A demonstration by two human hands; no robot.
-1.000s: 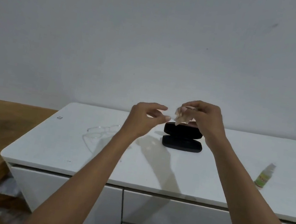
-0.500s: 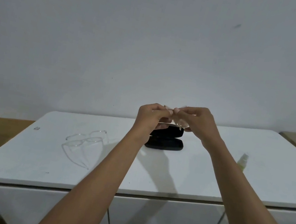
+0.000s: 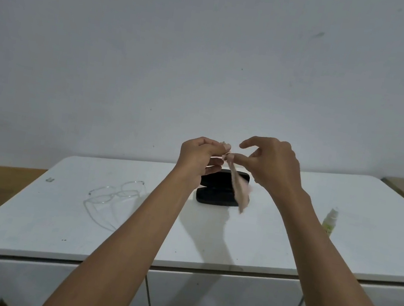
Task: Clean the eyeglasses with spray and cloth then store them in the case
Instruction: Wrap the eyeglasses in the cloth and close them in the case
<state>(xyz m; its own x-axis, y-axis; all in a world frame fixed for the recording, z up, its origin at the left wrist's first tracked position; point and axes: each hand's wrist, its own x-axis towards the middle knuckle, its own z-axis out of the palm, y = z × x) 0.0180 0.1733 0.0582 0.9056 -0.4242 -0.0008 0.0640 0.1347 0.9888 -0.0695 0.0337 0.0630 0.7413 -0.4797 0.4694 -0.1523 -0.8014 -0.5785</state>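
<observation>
Eyeglasses [image 3: 116, 193], clear-framed and unfolded, are lying untouched on the white cabinet top [image 3: 248, 239], at about nine o'clock from the black case [image 3: 219, 190] and well apart from it. The case is sitting open near the middle, presumably waiting for storage. Above it, both hands are working a pale cleaning cloth [image 3: 238, 190]: the left hand [image 3: 200, 158] is pinching its top corner, while the right hand [image 3: 270, 163] is gripping the same edge between thumb and finger, other fingers spread, likely shaking it open. A small spray bottle [image 3: 330, 222] is standing at three o'clock, well clear of the case.
</observation>
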